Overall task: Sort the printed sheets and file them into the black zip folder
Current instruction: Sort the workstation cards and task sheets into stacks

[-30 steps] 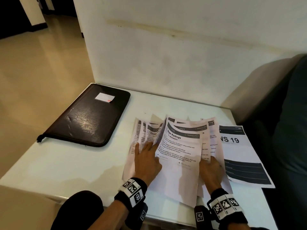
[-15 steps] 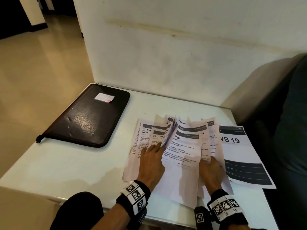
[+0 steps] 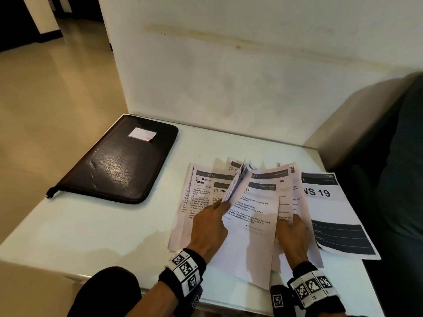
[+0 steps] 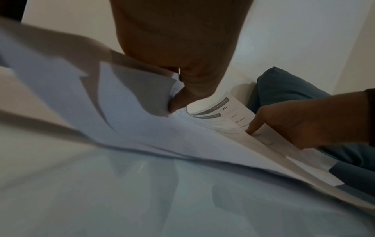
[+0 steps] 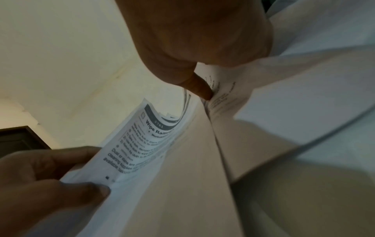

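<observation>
Seen from the head: left hand [image 3: 209, 227] pinching the lifted edge of the printed sheets [image 3: 250, 216] fanned on the white table [image 3: 91, 225], right hand [image 3: 291, 234] pressing them down, black zip folder [image 3: 119, 161] lying closed to the left, well apart. From the left wrist: thumb and fingers [image 4: 182, 99] clamped on the paper edge. From the right wrist: right fingertip [image 5: 202, 91] pushing into the sheets, grip unclear.

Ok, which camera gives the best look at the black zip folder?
The head view: the black zip folder lies shut on the table, whole and unobstructed, left of the sheets. Neither wrist view shows it; both are filled by paper and fingers.
</observation>
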